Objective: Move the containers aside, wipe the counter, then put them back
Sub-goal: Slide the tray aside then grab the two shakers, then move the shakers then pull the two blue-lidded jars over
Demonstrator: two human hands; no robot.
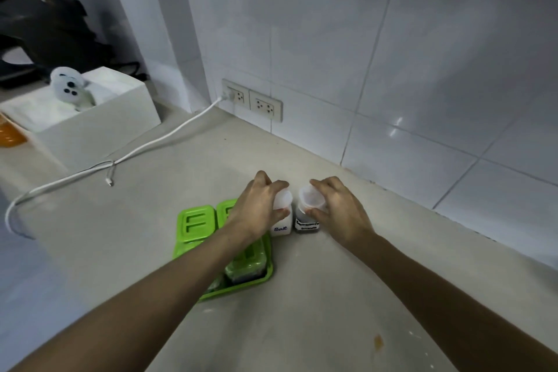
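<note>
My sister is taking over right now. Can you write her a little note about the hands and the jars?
Left hand: grip closed around the salt jar.
Right hand: grip closed around the dark-labelled jar.
Both jars stand side by side on the counter, right of the green tray of lidded boxes.
Done: can't tell.
Visible: an orange spot on the near counter; no cloth in sight.

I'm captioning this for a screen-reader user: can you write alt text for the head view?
Two bare hands grip two small white-lidded jars on a pale counter, left hand on the salt jar, right hand on the neighbouring jar. A green tray of green-lidded containers sits alongside.
</note>
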